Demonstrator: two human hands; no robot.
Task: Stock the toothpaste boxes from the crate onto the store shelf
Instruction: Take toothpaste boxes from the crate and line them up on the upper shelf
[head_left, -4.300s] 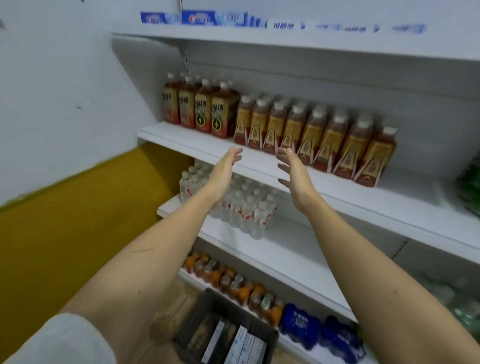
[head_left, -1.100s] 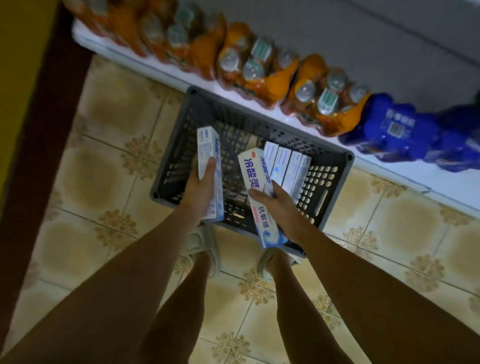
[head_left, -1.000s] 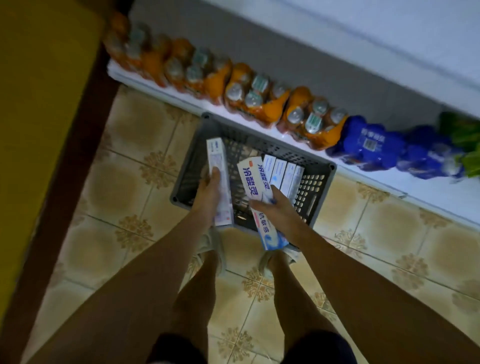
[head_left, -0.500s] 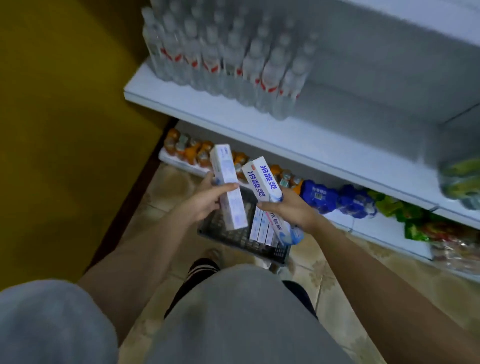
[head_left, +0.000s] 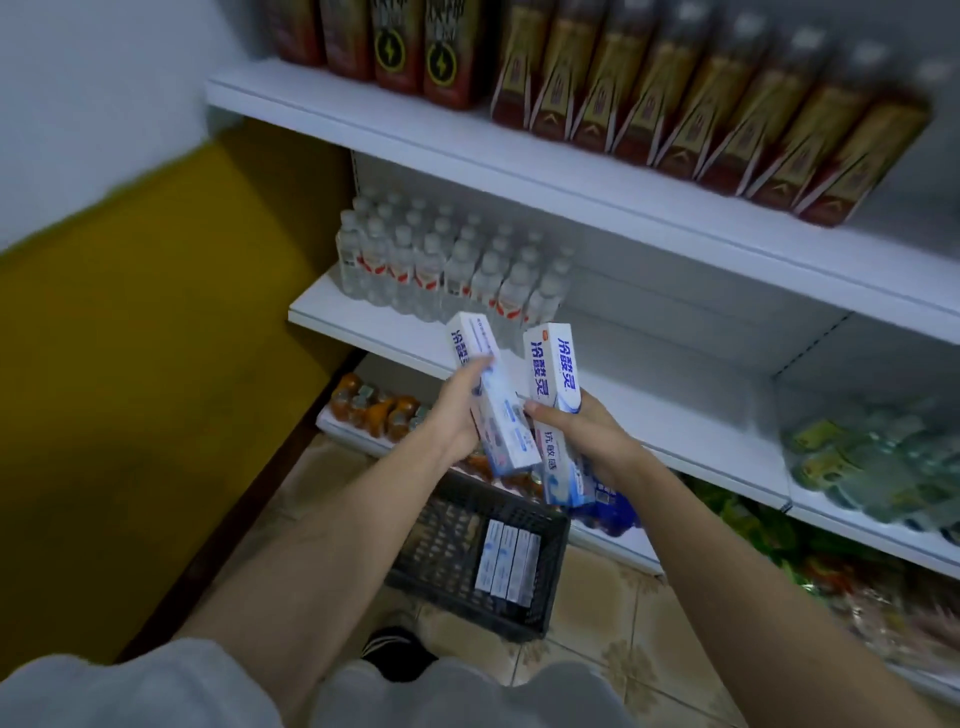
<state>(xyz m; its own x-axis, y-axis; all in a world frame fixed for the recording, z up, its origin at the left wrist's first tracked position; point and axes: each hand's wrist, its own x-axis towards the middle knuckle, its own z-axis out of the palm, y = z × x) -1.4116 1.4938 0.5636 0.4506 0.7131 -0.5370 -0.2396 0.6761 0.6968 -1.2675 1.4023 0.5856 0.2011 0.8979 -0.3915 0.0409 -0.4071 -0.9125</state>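
Curling round a toothpaste box each, both sets of fingers are full. The left hand (head_left: 451, 415) grips the left box (head_left: 492, 400) near its lower half, thumb across the front face, with the box tilted so its top points toward 11 o'clock. The right hand (head_left: 576, 431) wraps the right box (head_left: 555, 400) from the 3 o'clock side, thumb on the printed front, top pointing to about 12 o'clock. The two boxes stand just beside each other and seem to touch near the middle; I cannot tell for sure.

Below the hands, at 6 o'clock, a dark crate (head_left: 457, 551) sits on the tiled floor (head_left: 613, 644), with three more boxes (head_left: 506, 564) lying side by side against its right wall.

Behind the hands, at 12 o'clock, water bottles (head_left: 447, 260) crowd the left end of the middle shelf (head_left: 691, 415). Brown drink bottles (head_left: 675, 98) line the upper shelf (head_left: 571, 182) from 11 to 2 o'clock. Orange bottles (head_left: 374, 410) sit on the bottom shelf at 9 o'clock from the hands, and green packs (head_left: 872, 462) blur at 3 o'clock. A yellow wall (head_left: 145, 338) fills the 9 o'clock side.
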